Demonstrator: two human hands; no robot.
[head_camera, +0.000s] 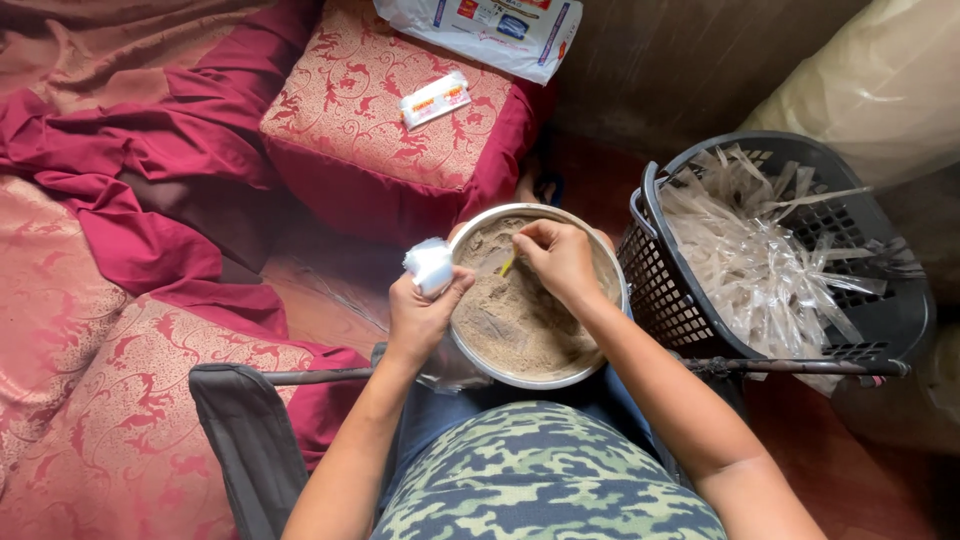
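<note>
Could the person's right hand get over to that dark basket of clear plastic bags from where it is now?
Probably yes. The right hand is over the bowl of brown powder, pinching a small yellow scoop, and the basket stands right beside the bowl on that side. Nothing lies between them, though the hand is busy.

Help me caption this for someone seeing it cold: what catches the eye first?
At centre, a round metal bowl of tan powder sits on the person's lap; the right hand dips a small yellow tool into it, while the left hand holds a small white packet at the rim. To the right stands a dark plastic basket of clear wrappers.
</note>
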